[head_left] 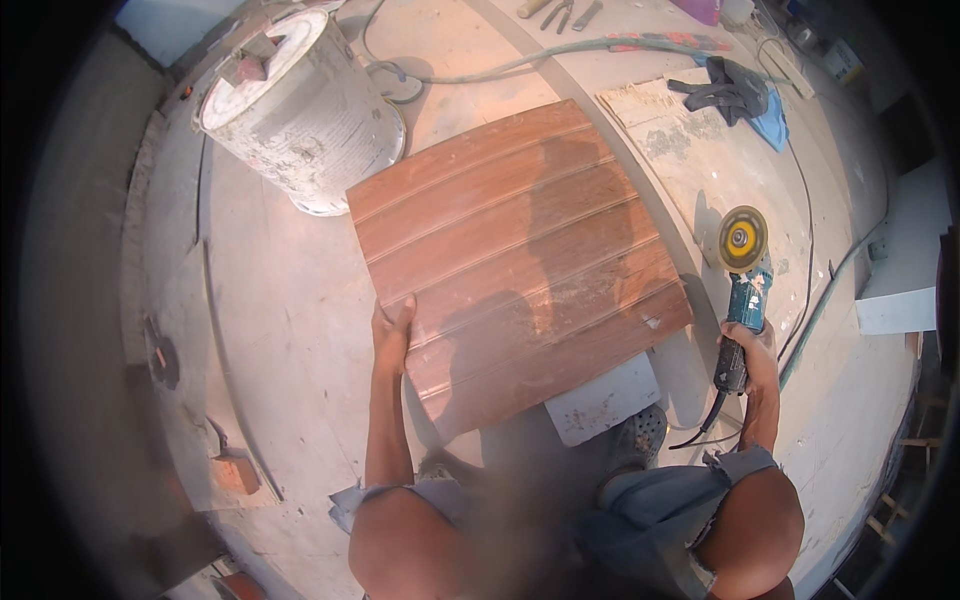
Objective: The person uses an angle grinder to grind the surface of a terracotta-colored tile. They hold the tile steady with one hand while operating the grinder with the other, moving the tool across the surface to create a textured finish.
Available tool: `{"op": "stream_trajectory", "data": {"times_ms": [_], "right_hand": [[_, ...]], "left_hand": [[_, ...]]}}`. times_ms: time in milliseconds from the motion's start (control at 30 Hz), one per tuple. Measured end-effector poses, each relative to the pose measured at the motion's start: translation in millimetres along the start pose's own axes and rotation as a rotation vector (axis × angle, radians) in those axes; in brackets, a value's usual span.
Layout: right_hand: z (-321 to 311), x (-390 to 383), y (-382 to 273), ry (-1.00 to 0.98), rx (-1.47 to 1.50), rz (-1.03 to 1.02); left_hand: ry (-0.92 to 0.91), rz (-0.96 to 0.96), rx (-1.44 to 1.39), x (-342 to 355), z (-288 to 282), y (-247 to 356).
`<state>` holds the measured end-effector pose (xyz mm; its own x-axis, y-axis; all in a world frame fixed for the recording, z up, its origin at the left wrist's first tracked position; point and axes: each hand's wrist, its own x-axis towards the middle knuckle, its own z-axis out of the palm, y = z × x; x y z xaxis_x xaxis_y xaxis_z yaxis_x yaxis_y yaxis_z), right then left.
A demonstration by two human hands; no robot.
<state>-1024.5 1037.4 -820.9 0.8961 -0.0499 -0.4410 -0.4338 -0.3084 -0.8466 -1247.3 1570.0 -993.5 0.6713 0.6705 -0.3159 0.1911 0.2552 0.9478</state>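
Observation:
A reddish-brown grooved tile (470,260) lies tilted in front of me, dusty, with shadows across it. My left hand (392,335) is closed on its left edge, thumb on top and fingers hidden beneath. Right of the tile, my right hand (755,348) wraps round the black handle of a teal angle grinder (748,295). The grinder points away from me and stands apart from the tile. Its yellow-centred disc (741,240) shows face up, and a black cord trails from the handle's near end. A whitish flat piece (605,400) sticks out from under the tile's near edge.
A stained white bucket (310,125) stands at the far left, close to the tile's corner. Hoses and cables (520,70) cross the far floor. Dark and blue cloth (735,95) lies on a pale board (655,125). Hand tools (560,15) lie beyond; a brick piece (235,474) sits near left.

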Motion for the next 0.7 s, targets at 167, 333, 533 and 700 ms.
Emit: {"op": "stream_trajectory", "data": {"times_ms": [167,333,533,700], "right_hand": [[6.5,-5.6,-8.9,0.010,0.033,0.016],[4.8,-9.9,-17.0,-0.030,-0.001,-0.006],[5.4,-21.6,-28.7,-0.011,-0.015,-0.013],[5.4,-33.6,-46.8,0.024,-0.060,0.001]], "left_hand": [[0.041,0.008,0.045,-10.9,17.2,-0.2],[0.013,0.008,-0.010,-8.3,27.7,-7.0],[-0.011,-0.028,-0.001,3.1,16.7,1.7],[-0.112,-0.109,-0.024,24.7,1.4,5.8]]}}
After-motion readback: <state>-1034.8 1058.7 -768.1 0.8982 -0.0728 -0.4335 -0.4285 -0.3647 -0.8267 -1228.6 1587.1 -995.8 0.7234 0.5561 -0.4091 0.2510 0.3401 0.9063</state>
